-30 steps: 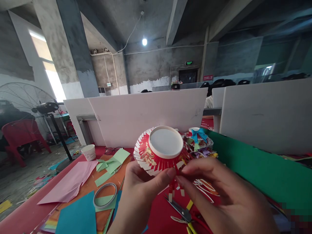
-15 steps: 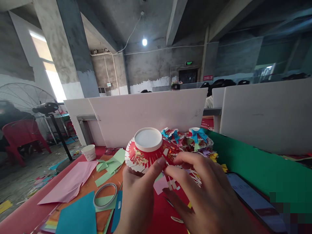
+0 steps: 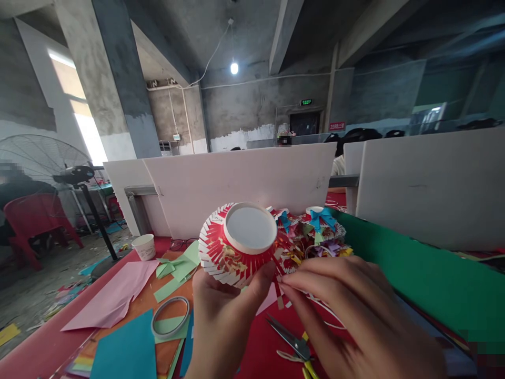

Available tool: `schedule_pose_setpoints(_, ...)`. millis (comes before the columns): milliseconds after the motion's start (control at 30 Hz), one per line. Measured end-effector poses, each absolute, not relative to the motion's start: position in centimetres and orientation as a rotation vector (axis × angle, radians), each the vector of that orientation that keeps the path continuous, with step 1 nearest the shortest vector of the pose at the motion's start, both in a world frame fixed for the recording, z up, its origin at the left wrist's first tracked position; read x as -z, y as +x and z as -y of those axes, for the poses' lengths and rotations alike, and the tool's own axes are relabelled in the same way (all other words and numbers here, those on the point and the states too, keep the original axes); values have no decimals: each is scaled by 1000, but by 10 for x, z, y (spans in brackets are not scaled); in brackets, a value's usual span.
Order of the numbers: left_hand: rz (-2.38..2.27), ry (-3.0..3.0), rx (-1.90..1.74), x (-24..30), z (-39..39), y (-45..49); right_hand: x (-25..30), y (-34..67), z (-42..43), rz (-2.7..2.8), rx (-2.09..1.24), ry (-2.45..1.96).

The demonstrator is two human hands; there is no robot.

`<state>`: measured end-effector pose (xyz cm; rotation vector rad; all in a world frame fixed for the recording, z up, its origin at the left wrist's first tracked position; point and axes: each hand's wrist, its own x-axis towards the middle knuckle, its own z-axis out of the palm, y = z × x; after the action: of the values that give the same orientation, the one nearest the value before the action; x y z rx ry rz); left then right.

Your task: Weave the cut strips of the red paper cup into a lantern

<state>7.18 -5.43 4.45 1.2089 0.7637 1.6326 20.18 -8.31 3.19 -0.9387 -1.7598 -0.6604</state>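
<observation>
Gripping cup (image 3: 233,253) by fringed edge (image 3: 208,258)

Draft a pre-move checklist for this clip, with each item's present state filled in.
1. Left hand holding the red, gold-patterned, slit paper cup: ok.
2. Right hand at the narrow red paper strips beside that cup: ok.
3. Firm pinch on one strip: cannot tell.
4. Metal scissors with yellow handles fully visible: not ok, handles partly out of view.
5. White ring-shaped tape roll apart from both hands: ok.
6. Small plain white paper cup upright: ok.
</observation>
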Motion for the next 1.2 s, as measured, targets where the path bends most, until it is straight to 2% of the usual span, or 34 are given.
schedule_pose_setpoints(267,-577,1241,-1423,-44,50,57,-37,180,81,1429,74,-1028)
schedule_pose_setpoints(433,-553,1161,-1350,-48,53,56,-45,170,78,1310,20,-1024)
schedule_pose_setpoints(733,-666,1262,-1445,-41,48,53,-35,173,77,1284,-152,-1021)
schedule_pose_setpoints(967,-524,1241,-1345,-35,39,46,-22,189,67,1258,88,-1088)
schedule_pose_setpoints(1200,-432,1109,-1156,-40,44,43,-25,186,71,1290,-444,-1006)
